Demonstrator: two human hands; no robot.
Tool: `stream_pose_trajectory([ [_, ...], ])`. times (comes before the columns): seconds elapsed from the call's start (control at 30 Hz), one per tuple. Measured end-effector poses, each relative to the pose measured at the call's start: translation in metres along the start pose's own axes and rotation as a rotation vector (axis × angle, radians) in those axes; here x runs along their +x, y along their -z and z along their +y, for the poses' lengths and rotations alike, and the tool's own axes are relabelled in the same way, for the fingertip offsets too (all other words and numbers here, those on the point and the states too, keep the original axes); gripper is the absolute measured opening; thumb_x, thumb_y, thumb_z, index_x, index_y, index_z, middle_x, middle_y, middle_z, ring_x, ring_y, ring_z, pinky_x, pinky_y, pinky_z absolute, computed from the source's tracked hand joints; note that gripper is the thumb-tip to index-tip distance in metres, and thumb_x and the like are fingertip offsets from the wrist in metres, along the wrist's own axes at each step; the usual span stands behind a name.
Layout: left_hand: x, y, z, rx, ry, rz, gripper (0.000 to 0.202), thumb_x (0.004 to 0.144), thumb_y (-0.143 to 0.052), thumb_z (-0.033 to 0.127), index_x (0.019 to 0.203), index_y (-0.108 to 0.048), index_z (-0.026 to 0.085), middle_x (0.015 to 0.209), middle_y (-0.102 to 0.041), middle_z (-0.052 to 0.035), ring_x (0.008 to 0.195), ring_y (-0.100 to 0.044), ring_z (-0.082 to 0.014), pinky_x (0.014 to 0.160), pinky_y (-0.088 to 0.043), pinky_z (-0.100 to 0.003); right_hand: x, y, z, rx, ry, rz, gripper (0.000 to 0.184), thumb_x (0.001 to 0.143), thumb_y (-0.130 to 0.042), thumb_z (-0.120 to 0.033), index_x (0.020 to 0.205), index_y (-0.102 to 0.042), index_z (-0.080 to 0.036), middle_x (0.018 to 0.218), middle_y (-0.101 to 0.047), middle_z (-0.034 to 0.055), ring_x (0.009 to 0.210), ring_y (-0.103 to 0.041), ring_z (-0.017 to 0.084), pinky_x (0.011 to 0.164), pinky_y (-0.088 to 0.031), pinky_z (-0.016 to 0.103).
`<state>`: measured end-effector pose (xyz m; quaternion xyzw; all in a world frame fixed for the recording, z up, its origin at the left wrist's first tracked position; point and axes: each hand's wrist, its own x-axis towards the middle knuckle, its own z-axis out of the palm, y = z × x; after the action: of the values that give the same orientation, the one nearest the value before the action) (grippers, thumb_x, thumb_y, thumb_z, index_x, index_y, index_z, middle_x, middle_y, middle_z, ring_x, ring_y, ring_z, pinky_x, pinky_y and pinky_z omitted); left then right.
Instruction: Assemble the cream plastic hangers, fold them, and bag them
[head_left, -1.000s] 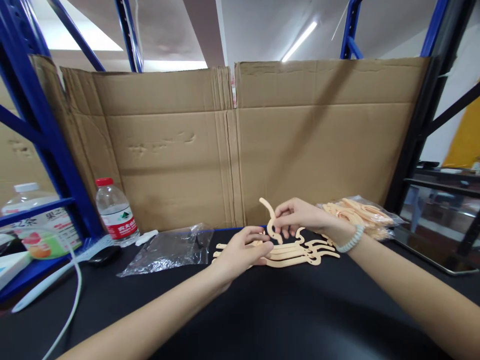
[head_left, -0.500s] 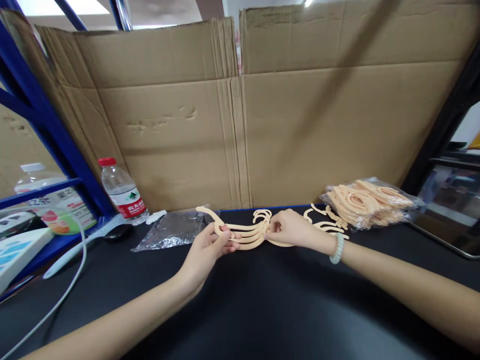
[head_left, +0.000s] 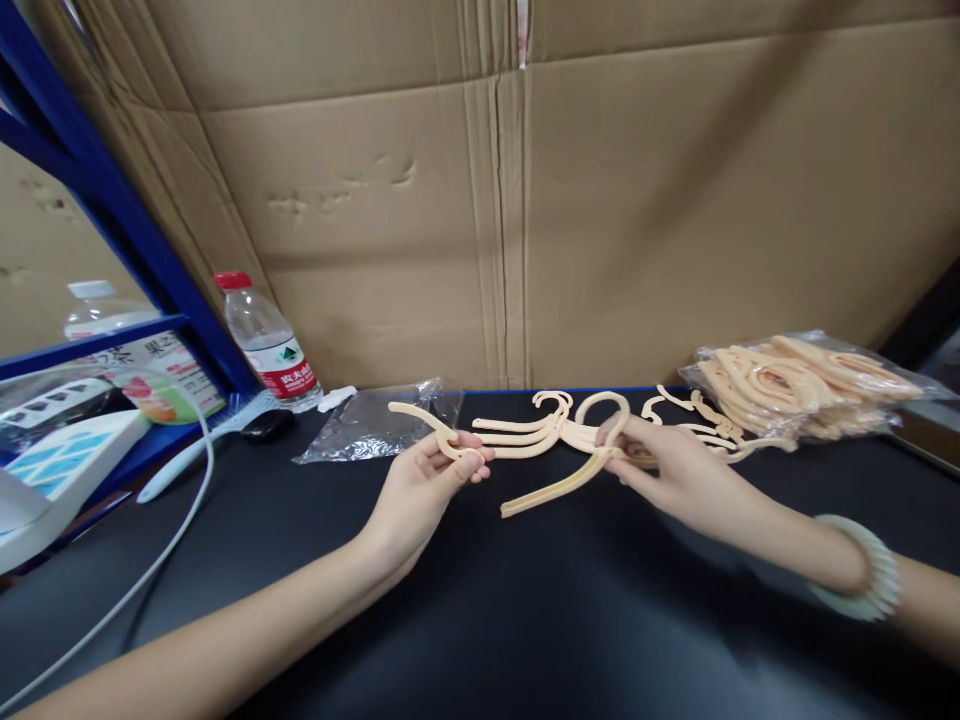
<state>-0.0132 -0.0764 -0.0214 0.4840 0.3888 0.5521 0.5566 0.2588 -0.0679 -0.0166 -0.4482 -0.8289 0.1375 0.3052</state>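
My left hand (head_left: 424, 490) is closed on a curved beige hanger arm (head_left: 412, 413), its free end pointing up and left. A beige hanger piece (head_left: 551, 492) with a round hook is gripped near its joint by my right hand (head_left: 671, 465). Its straight arm slants down to the left, above the table. Behind it lie several matching hangers (head_left: 517, 438) side by side, hooks at the back, partly covered by my right hand. More loose beige curved pieces (head_left: 716, 415) are scattered to the right.
A clear bag full of beige pieces (head_left: 795, 385) lies at the right. To the left are a flat clear bag (head_left: 375, 425), a red-capped water bottle (head_left: 270, 345), a white cable (head_left: 196, 500) and a blue rack (head_left: 112, 200). Cardboard (head_left: 360, 250) stands behind the black table (head_left: 480, 620).
My right hand has lifted a hanger piece off the laid-out row and moved it right and nearer to me. My left hand keeps its piece. The camera view has tipped downward.
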Motion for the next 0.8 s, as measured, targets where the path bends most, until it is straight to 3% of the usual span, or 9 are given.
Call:
stream_pose_trajectory([
  [0.13, -0.003, -0.002, -0.006, -0.088, 0.075, -0.098, 0.024, 0.069, -0.083, 0.025, 0.082, -0.066, 0.013, 0.088, -0.067, -0.0043, 0.070, -0.059, -0.0088, 0.072, -0.049, -0.020, -0.023, 0.006, 0.001, 0.092, -0.021, 0.042, 0.015, 0.091, -0.050, -0.033, 0.093, -0.060, -0.021, 0.093, -0.066, 0.0050, 0.080, -0.064, 0.019, 0.069, -0.051, 0.030],
  [0.27, -0.008, -0.006, -0.011, -0.118, 0.122, -0.188, 0.019, 0.073, -0.080, 0.023, 0.075, -0.064, 0.013, 0.079, -0.059, -0.0005, 0.069, -0.054, -0.0078, 0.067, -0.046, -0.018, -0.033, 0.003, 0.001, 0.130, -0.043, 0.165, 0.022, 0.091, -0.054, -0.041, 0.095, -0.063, -0.022, 0.095, -0.068, 0.0064, 0.077, -0.065, 0.020, 0.062, -0.052, 0.028],
  [0.4, -0.012, -0.007, -0.012, -0.174, 0.130, -0.281, 0.019, 0.076, -0.077, 0.024, 0.076, -0.061, 0.014, 0.078, -0.055, 0.0006, 0.070, -0.050, -0.0076, 0.069, -0.044, -0.018, -0.036, 0.002, -0.005, 0.088, 0.052, 0.298, 0.018, 0.092, -0.055, -0.036, 0.085, -0.065, -0.022, 0.088, -0.070, 0.0056, 0.077, -0.066, 0.020, 0.067, -0.053, 0.029],
  [0.6, -0.016, -0.007, -0.008, -0.246, 0.277, -0.382, 0.018, 0.077, -0.076, 0.021, 0.079, -0.060, 0.014, 0.108, -0.057, -0.0046, 0.091, -0.061, -0.0162, 0.086, -0.050, -0.034, -0.039, 0.005, -0.012, -0.010, 0.178, 0.414, 0.011, 0.090, -0.059, -0.030, 0.085, -0.066, -0.024, 0.083, -0.072, 0.0002, 0.076, -0.069, 0.018, 0.074, -0.055, 0.026],
  [0.8, -0.016, -0.007, -0.008, -0.261, 0.285, -0.465, 0.017, 0.080, -0.074, 0.020, 0.080, -0.059, 0.011, 0.092, -0.063, -0.0056, 0.077, -0.064, -0.0130, 0.073, -0.050, -0.025, -0.040, 0.005, -0.017, -0.040, 0.222, 0.453, 0.010, 0.091, -0.057, -0.026, 0.085, -0.065, -0.024, 0.081, -0.072, -0.0014, 0.074, -0.069, 0.015, 0.071, -0.056, 0.022],
])
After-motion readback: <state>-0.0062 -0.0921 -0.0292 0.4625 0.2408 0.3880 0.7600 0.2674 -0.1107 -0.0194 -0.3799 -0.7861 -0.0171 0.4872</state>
